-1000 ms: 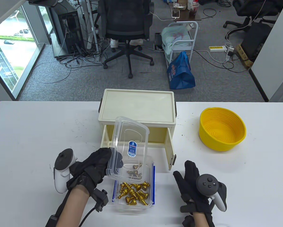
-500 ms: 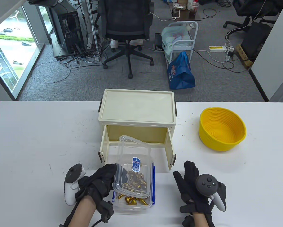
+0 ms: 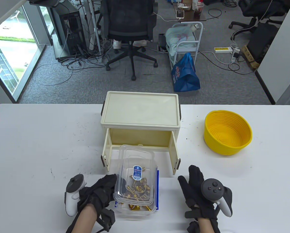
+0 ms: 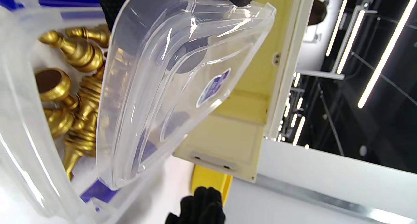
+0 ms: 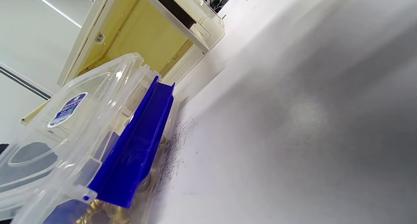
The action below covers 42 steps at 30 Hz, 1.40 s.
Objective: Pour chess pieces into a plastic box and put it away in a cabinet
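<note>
Over the plastic box [image 3: 152, 211], left hand [image 3: 100, 191] grips the lid [image 3: 135, 179]; right hand [image 3: 198, 191] lies flat, holding nothing.

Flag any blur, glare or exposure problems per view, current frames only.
Table view: sharp, evenly lit; window bright, nearly blown out. Left wrist view: glare streaks on the clear lid, box wall blurred up close, ceiling lights blown out against dark. Right wrist view: table soft, out of focus; blue latch sharper.

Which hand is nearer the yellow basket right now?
Right. The right hand rests on the table below-left of the yellow basket; the left hand is farther, holding the lid.
</note>
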Each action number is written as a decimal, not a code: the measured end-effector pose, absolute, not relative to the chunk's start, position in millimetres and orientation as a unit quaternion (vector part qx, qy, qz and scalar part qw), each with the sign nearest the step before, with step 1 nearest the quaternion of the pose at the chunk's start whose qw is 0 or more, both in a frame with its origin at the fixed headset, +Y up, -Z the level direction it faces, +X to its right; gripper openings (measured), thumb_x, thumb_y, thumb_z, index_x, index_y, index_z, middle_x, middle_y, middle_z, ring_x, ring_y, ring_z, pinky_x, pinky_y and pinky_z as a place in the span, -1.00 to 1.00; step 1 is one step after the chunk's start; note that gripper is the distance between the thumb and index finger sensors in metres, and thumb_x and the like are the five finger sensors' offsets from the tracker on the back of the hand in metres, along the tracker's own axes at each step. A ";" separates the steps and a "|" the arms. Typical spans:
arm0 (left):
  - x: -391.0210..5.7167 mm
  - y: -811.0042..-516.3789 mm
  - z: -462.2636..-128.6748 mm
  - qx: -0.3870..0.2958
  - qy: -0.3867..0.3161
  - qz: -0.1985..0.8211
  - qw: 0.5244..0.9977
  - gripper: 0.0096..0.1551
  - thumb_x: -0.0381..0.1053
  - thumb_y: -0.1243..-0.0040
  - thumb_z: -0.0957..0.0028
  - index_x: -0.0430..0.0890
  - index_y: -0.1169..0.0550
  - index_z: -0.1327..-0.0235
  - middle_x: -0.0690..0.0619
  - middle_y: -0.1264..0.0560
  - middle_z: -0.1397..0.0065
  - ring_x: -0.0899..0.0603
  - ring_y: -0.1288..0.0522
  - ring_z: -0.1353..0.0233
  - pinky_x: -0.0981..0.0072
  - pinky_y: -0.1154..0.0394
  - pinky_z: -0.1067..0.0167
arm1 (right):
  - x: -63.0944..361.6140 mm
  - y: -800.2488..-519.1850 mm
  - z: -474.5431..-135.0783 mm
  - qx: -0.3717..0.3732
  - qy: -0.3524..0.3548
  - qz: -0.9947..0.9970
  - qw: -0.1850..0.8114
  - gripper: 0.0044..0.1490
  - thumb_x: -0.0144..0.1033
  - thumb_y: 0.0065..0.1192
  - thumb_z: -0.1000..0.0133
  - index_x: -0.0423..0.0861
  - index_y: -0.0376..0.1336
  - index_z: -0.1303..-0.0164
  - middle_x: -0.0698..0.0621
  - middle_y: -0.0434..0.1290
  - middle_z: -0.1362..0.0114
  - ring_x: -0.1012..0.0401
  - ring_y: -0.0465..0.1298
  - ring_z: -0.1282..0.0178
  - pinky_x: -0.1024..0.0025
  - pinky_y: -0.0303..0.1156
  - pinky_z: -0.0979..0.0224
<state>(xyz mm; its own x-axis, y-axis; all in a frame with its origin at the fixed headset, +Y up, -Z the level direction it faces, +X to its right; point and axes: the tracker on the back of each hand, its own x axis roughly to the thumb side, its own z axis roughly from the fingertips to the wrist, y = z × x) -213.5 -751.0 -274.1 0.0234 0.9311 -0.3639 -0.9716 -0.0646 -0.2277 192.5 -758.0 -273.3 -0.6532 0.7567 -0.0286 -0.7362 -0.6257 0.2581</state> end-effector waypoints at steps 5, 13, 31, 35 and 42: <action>-213.4 -737.4 -274.6 -0.194 0.046 0.616 0.762 -0.20 0.15 -0.15 -0.39 -0.34 -0.31 -0.68 -0.28 -0.53 -0.46 -0.16 -0.66 -0.19 0.16 -0.66 -0.07 | 192.2 -758.2 -273.4 0.043 0.126 0.901 0.413 0.02 0.20 -0.17 -0.42 -0.21 -0.35 -0.77 -0.34 -0.28 -0.80 -0.35 -0.22 -0.71 -0.35 -0.17 -0.57; -209.2 -737.2 -277.9 -0.196 0.071 0.654 0.727 -0.39 -0.05 -0.12 -0.43 -0.38 -0.40 -0.59 -0.20 -0.62 -0.30 -0.09 -0.70 -0.04 0.26 -0.69 0.05 | 192.4 -758.4 -273.5 0.044 0.127 0.900 0.415 0.01 0.20 -0.17 -0.42 -0.21 -0.35 -0.77 -0.34 -0.27 -0.80 -0.35 -0.22 -0.71 -0.35 -0.17 -0.57; -181.9 -703.1 -273.0 -0.177 0.021 0.297 0.938 -0.26 0.16 -0.12 -0.42 -0.34 -0.42 -0.61 -0.17 -0.64 -0.25 -0.10 -0.69 -0.02 0.20 -0.68 0.04 | 192.4 -758.6 -273.7 0.047 0.130 0.899 0.417 0.01 0.20 -0.17 -0.43 -0.21 -0.35 -0.78 -0.34 -0.27 -0.80 -0.35 -0.21 -0.71 -0.34 -0.16 -0.57; -176.0 -698.2 -279.2 -0.193 0.018 0.216 0.957 -0.25 0.14 -0.13 -0.42 -0.35 -0.40 -0.65 -0.20 -0.63 -0.29 -0.13 -0.69 -0.06 0.16 -0.67 0.01 | 192.2 -759.3 -273.6 0.046 0.135 0.896 0.420 0.01 0.19 -0.17 -0.43 -0.21 -0.34 -0.78 -0.34 -0.27 -0.80 -0.35 -0.21 -0.71 -0.34 -0.17 -0.57; -173.2 -707.6 -285.1 -0.172 0.028 0.204 0.963 -0.14 0.28 -0.02 -0.42 -0.33 -0.38 -0.70 -0.28 -0.59 -0.37 -0.23 -0.66 -0.14 0.06 -0.65 -0.06 | 192.0 -759.4 -273.5 0.045 0.137 0.895 0.421 0.00 0.19 -0.17 -0.43 -0.21 -0.34 -0.78 -0.34 -0.27 -0.80 -0.35 -0.22 -0.71 -0.34 -0.17 -0.57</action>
